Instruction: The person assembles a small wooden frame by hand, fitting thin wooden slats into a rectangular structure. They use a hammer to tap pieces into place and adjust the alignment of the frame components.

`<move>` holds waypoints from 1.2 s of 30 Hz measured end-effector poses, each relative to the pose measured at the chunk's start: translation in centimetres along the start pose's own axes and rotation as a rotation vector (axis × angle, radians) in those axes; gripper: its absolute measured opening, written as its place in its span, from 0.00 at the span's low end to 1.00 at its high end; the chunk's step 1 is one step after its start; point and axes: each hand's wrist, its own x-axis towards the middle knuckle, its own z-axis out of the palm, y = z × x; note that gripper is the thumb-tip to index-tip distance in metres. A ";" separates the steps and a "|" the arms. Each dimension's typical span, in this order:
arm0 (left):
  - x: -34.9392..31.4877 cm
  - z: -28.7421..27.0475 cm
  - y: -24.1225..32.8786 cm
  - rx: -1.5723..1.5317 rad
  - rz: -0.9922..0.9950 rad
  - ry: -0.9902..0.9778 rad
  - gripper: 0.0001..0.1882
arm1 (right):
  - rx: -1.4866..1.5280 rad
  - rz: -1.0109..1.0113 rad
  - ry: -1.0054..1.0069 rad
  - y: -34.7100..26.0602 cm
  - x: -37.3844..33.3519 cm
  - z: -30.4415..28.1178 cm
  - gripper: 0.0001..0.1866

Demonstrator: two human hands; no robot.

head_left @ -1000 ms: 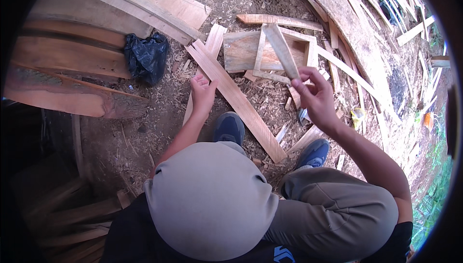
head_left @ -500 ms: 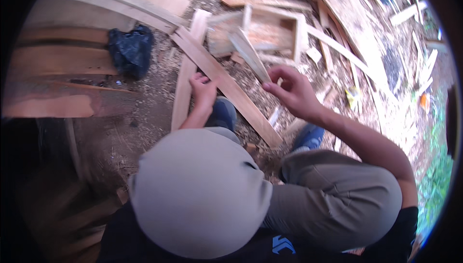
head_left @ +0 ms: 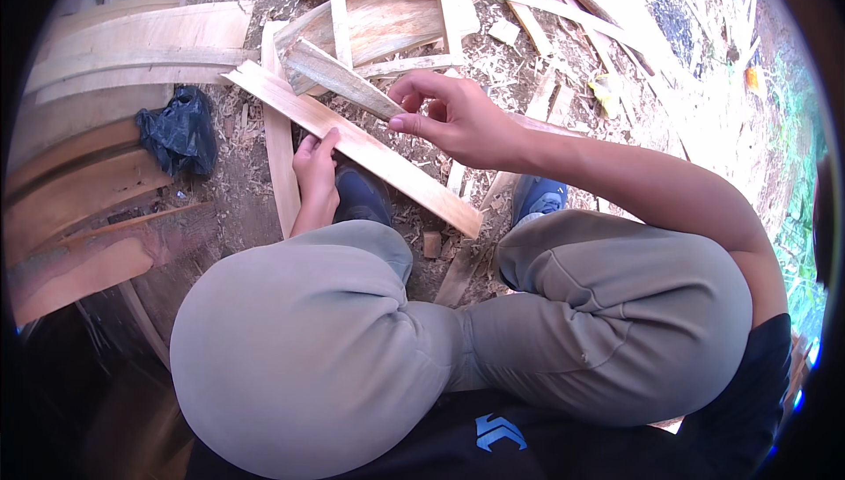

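A long, flat wooden plank [head_left: 387,159] slants across in front of my feet. My left hand [head_left: 315,170] is closed on its near edge, with a finger on the top face. In my right hand [head_left: 458,119] a narrow wooden strip [head_left: 339,78] is pinched by one end between thumb and fingers. The strip points left and away, above the plank. Another board [head_left: 280,150] lies on the ground, its upper part passing beneath the plank. Just beyond the strip rests a shallow wooden box frame [head_left: 392,18] with a crosspiece.
Wide boards [head_left: 150,31] are stacked at the left, beside a crumpled black plastic bag [head_left: 179,132]. Shavings and scrap cover the ground. A small wood block [head_left: 432,244] lies between my blue shoes [head_left: 363,197]. Long offcuts [head_left: 563,9] stretch along the far right.
The view has shifted, so the scene sits farther left and higher. The strip in my right hand has swung flatter, pointing more leftward. The plank in my left hand has turned slightly.
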 end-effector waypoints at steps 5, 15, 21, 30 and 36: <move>-4.7 -0.5 4.7 -0.199 0.014 -0.097 0.23 | 0.027 0.031 -0.062 0.1 0.2 -0.2 0.12; -3.9 -7.8 13.0 -0.237 0.584 0.136 0.17 | -0.027 0.383 -0.570 -0.9 2.0 -3.4 0.07; -2.8 -6.9 16.1 -0.254 0.637 0.227 0.15 | -0.022 0.323 -0.393 -0.1 2.9 -4.9 0.19; -1.7 -7.9 16.8 -0.239 0.589 0.317 0.14 | 0.147 0.229 -0.344 -0.5 2.6 -4.5 0.19; -4.8 -0.7 15.6 -0.334 0.665 -0.101 0.21 | 0.358 0.270 -0.350 -0.5 2.7 -4.1 0.16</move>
